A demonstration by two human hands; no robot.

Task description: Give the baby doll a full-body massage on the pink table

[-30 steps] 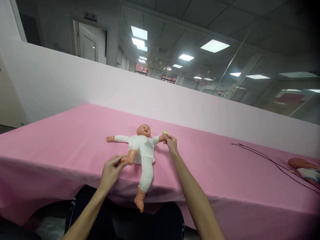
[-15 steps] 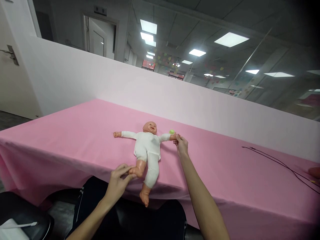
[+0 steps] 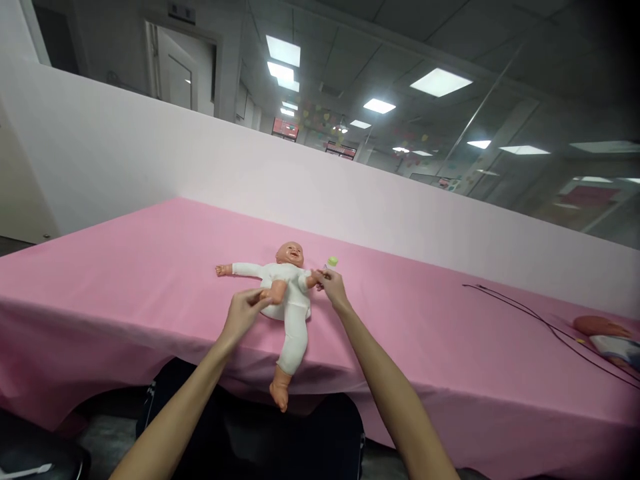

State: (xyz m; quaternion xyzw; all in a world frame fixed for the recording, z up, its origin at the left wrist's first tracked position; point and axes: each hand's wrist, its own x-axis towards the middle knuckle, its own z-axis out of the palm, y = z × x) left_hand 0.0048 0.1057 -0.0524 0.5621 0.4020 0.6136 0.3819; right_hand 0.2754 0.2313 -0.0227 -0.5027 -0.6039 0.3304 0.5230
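Head cam: a baby doll with orange-pink plastic limbs and a white cloth body (image 3: 296, 313) is on its back by the front edge of the pink cloth-covered surface (image 3: 410, 327). Left hand (image 3: 243, 308) is pinching one foot, right hand (image 3: 333, 287) is closed on an arm, beside a small green-topped item (image 3: 333, 261). Looks partway to me: one leg's up over the belly, while the other arm and leg, foot past the front edge, lie unheld.
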